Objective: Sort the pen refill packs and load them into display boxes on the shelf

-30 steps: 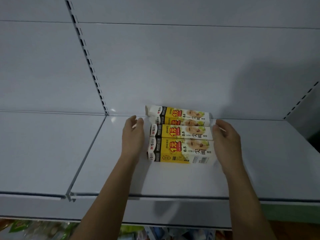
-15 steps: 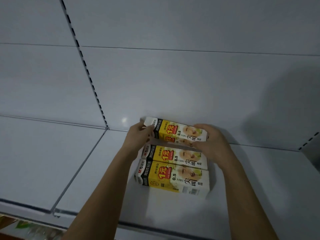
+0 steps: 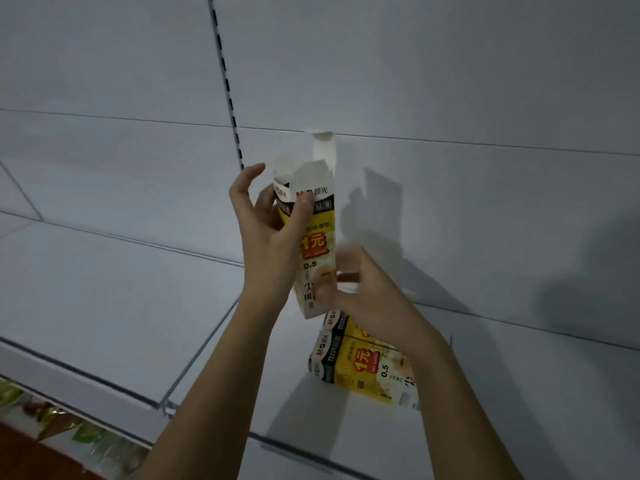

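The top box (image 3: 317,244) has been lifted from the stack (image 3: 360,365) near the shelf's (image 3: 104,306) back edge and stood upright, flap open. Left hand (image 3: 273,237) and right hand (image 3: 363,292) pinch it, so loading can begin.

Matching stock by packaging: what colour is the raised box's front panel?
Mostly yellow, with a black-and-white top band, on the raised box; head view shows it.

Setting: retail shop. White metal gondola shelving (image 3: 114,299) with slotted upright (image 3: 227,88) and plain back panels; priced display boxes (image 3: 360,365) on the shelf; packaged goods (image 3: 52,417) on the tier below.
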`<state>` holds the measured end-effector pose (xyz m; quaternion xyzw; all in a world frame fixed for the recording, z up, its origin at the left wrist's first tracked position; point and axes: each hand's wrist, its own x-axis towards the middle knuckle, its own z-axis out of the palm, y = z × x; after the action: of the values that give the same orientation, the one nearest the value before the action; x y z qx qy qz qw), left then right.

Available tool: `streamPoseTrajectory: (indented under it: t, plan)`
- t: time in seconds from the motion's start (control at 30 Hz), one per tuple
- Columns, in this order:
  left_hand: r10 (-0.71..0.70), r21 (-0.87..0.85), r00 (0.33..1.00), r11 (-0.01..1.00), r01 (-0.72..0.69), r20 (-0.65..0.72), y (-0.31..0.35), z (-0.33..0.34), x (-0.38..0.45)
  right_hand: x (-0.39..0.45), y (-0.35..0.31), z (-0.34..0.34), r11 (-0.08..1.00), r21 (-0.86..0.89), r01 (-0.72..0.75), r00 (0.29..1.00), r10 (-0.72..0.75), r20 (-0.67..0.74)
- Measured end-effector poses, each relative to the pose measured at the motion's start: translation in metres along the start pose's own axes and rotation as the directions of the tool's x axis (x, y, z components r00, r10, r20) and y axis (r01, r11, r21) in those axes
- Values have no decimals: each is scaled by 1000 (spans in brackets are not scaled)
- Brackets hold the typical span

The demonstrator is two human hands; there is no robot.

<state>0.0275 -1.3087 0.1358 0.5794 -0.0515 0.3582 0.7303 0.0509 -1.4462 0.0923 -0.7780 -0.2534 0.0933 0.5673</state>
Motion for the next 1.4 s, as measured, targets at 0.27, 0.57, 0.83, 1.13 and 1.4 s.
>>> streamPoseTrajectory:
  t: [0.27,0.57,0.83,1.13,1.4]
  plan:
    - [70,139,984,986,-93,165,5,-55,-22,-6,-60,44,879,288,379,890,-262,-373]
    - [-5,93,979,996,-14,204,-16,-82,-63,-33,-47,88,932,174,318,905,-244,-349]
    - [17,105,971,994,-43,239,-20,-90,-69,-41,-48,90,949,52,310,924,-288,-250]
    - [86,-1,959,996,-89,269,-22,-87,-74,-41,-41,94,951,16,309,924,-296,-241]
    - [103,52,954,991,-123,281,-24,-84,-76,-42,-45,87,947,-88,308,919,-320,-230]
